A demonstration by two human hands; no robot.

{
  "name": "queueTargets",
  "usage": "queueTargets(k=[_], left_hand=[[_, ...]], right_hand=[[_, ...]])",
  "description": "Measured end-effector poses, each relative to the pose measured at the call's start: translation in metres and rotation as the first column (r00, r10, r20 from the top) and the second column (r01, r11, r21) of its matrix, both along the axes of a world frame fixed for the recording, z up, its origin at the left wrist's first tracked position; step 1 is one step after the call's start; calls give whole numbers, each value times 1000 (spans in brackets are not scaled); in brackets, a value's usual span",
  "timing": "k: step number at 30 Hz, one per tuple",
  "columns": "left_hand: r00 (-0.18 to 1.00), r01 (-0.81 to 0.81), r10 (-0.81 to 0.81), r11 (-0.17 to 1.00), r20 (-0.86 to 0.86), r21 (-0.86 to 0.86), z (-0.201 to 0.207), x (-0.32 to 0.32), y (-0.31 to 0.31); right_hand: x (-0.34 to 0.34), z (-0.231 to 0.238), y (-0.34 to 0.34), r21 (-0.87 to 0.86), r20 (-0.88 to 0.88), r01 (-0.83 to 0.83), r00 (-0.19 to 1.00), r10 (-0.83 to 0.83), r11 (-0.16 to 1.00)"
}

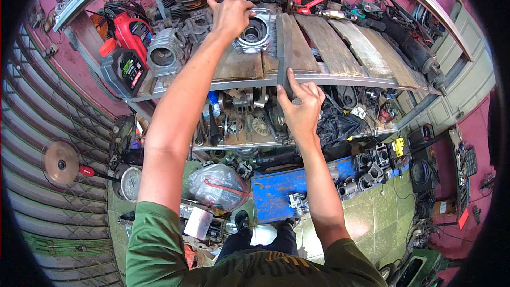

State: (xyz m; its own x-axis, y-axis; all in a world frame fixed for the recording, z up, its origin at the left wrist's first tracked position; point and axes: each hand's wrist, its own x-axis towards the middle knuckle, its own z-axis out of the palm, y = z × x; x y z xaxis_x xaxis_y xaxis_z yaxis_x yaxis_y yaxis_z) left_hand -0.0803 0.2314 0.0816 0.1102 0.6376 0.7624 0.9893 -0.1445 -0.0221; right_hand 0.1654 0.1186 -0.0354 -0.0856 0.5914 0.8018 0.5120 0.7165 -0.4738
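Observation:
A grey metal engine cylinder (254, 33) with a round bore lies on the wooden shelf top. My left hand (232, 17) reaches to its far left edge, fingers bent around the rim, with some fingertips hidden. Beside the cylinder, on its right, a long flat dark grey strip (283, 48) runs from the boards over the shelf's front edge. The near end of this strip is pinched between the thumb and forefinger of my right hand (303, 103). Another finned cylinder (166, 50) stands left of my left forearm.
Two oil bottles, one red (132, 34) and one dark grey (123, 69), stand at the shelf's left end. Greasy parts crowd its back, with a red box (305, 1) among them. Below are a cluttered lower shelf, a blue board (279, 194) and a fan (61, 163).

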Motion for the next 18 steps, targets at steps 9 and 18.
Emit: queueTargets(k=[9,18], left_hand=[[991,133,-124,959,-51,250,-38,33,-53],[902,-193,42,929,429,315,-75,55,-85]], right_hand=[[22,34,2,-69,-19,31,999,-33,997],[4,33,-4,81,129,49,990,-59,996]])
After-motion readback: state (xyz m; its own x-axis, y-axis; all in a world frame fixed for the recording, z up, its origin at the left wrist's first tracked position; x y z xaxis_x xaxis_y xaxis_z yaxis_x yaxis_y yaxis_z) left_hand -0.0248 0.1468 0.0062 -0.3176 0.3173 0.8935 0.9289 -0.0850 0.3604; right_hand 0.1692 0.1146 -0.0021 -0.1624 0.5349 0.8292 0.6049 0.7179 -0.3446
